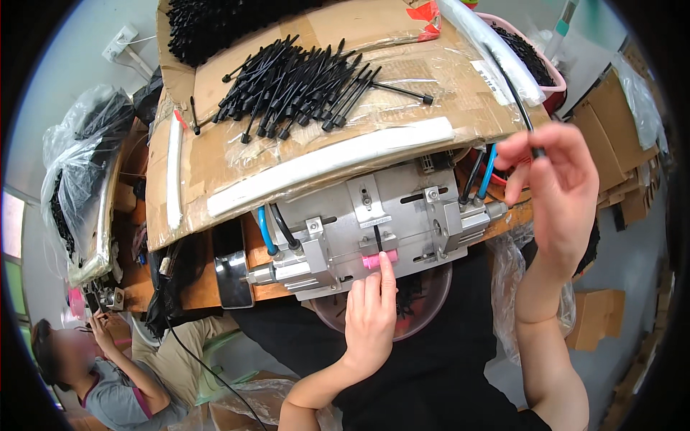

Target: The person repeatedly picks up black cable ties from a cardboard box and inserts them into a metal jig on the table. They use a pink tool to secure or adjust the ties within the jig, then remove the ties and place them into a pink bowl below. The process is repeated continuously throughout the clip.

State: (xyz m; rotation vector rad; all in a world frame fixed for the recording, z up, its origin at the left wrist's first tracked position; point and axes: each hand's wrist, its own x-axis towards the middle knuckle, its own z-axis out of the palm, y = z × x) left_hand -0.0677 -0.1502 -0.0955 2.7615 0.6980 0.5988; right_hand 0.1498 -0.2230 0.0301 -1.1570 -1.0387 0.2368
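Observation:
My left hand (370,312) reaches up to a grey metal fixture (374,230), its forefinger tip pressing against a small pink piece (374,261) seated at the fixture's front slot, where a short black rod stands. My right hand (553,183) is raised at the right and pinches a thin black rod (516,93) between thumb and fingers. A pile of similar black rods (295,86) lies on a cardboard sheet (215,165) above the fixture.
Blue and black hoses (267,230) run into the fixture's side cylinders. A pink basin (543,65) of black parts stands at upper right, plastic bags (79,179) at left, a phone (231,262) beside the fixture. Another person (108,381) works at lower left. Cardboard boxes (618,194) sit right.

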